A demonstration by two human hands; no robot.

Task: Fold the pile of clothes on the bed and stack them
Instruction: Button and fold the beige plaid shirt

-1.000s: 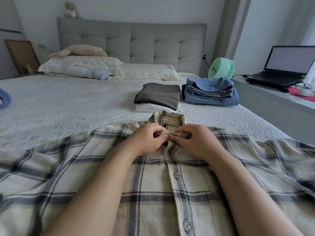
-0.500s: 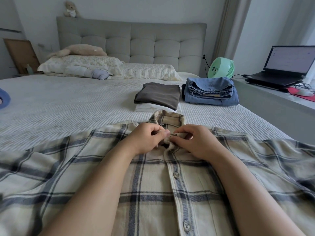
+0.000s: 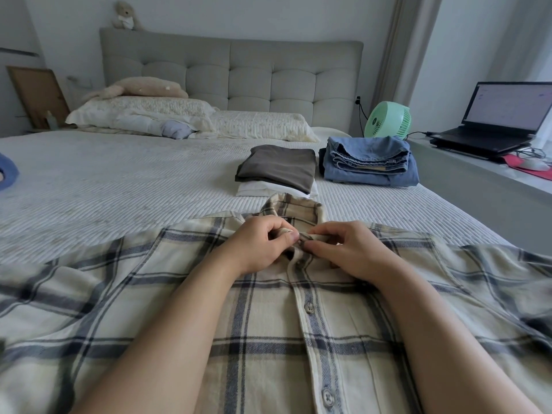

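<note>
Still at the collar, both hands have barely shifted since a moment ago: the left hand (image 3: 263, 246) now shows its thumb pressed onto the top of the button placket, and the right hand (image 3: 343, 249) has its fingers curled, pinching the opposite edge of the plaid shirt (image 3: 268, 324) at the neck, the two hands touching. That shirt lies spread flat, front up, across the near part of the bed (image 3: 119, 186). Beyond it sit a folded brown garment (image 3: 277, 167) on a white one, and just beside these a stack of folded jeans (image 3: 370, 162). Pillows (image 3: 149, 113) lean at the grey headboard (image 3: 233, 76); a green fan (image 3: 388, 121) and an open laptop (image 3: 493, 118) stand on the right ledge.
</note>
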